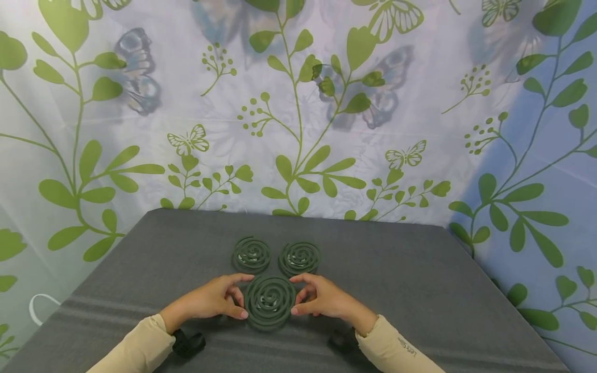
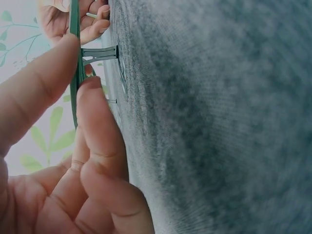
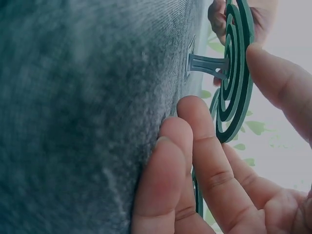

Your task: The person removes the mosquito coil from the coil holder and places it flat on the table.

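At the near middle of the gray table (image 1: 396, 269), you have both hands on one green coil, the near coil (image 1: 268, 312), which lies level on a small metal stand (image 3: 207, 64) that lifts it off the cloth surface. Your left hand (image 1: 216, 296) pinches its left rim, thumb on the upper face and a fingertip against the underside. Your right hand (image 1: 324, 298) is curled at the opposite rim, thumb and forefinger on the edge, with other fingers bent below it (whether those lower ones touch the coil, you cannot tell from the right wrist view).

Just beyond your fingertips sit two more coils side by side, the left far coil (image 1: 252, 255) and the right far coil (image 1: 300, 257), slightly apart; pale metal shows at the middle of each. Your cream sleeves (image 1: 142, 344) reach your wrists, the right one bearing dark lettering, and a black object (image 1: 188, 343) sits by your left cuff. Behind the table hangs a pale curtain (image 1: 336, 140) printed with green leaves and butterflies.
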`<action>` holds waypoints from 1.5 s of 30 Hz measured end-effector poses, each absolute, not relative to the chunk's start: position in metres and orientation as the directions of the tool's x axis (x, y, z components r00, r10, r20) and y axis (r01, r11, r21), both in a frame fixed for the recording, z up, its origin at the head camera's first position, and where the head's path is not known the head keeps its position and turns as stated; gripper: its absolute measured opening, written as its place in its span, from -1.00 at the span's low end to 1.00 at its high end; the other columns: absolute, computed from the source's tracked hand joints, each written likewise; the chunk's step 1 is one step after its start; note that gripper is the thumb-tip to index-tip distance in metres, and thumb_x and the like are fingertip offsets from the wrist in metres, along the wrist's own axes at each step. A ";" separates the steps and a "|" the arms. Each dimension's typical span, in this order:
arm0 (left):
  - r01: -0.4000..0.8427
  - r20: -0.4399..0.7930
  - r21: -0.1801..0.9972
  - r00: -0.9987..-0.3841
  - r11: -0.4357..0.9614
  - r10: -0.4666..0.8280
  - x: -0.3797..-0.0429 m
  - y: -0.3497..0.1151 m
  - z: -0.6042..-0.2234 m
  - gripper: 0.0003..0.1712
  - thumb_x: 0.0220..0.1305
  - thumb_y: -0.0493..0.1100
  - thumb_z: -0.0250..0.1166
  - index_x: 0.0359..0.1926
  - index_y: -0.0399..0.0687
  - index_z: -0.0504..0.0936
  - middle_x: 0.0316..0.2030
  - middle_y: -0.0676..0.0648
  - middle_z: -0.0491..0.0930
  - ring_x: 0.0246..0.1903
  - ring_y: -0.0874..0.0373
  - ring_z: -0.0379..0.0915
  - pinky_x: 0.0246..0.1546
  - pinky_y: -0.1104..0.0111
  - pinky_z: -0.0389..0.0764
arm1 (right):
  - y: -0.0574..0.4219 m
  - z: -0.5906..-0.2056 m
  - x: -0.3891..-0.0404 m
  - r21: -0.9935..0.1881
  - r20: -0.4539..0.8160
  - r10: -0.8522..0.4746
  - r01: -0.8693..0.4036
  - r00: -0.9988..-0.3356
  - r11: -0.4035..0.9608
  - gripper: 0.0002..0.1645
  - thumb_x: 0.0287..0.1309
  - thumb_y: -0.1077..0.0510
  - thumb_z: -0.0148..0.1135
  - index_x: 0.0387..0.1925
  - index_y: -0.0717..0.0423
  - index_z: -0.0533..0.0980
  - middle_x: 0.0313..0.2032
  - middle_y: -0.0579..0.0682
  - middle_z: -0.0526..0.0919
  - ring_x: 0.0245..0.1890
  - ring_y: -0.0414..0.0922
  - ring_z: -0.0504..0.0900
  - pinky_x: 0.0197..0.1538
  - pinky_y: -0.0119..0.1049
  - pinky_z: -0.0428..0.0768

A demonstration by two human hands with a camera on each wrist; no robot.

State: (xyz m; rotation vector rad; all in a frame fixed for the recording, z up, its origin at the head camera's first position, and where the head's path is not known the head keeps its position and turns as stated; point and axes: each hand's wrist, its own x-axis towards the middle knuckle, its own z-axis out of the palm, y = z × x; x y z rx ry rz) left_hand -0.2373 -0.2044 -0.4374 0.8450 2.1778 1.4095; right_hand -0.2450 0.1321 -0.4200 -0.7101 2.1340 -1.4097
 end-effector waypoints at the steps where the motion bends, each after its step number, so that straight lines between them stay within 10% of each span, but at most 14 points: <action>1: 0.254 -0.014 0.921 -0.737 0.296 0.676 -0.233 -0.202 -0.431 0.03 0.35 -0.22 0.56 0.57 -0.60 0.14 -0.28 0.02 0.70 -0.55 0.33 0.42 -0.50 0.40 0.47 | 0.132 -0.420 -0.245 -0.930 -0.107 -0.653 -0.155 -0.750 0.332 -0.20 0.32 0.30 0.51 0.49 0.37 0.38 -0.27 -0.08 0.75 -0.47 -0.18 0.58 -0.42 -0.37 0.48; 45: 0.293 0.088 0.922 -0.795 0.253 0.600 -0.214 -0.177 -0.413 0.11 0.45 -0.23 0.48 0.71 -0.38 -0.06 -0.31 -0.12 0.75 -0.39 -0.01 0.63 -0.32 0.33 0.59 | 0.149 -0.426 -0.256 -0.991 -0.042 -0.668 -0.053 -0.743 0.121 -0.11 0.40 0.30 0.41 0.58 0.43 0.18 -0.25 -0.09 0.80 -0.26 -0.21 0.74 -0.18 -0.32 0.69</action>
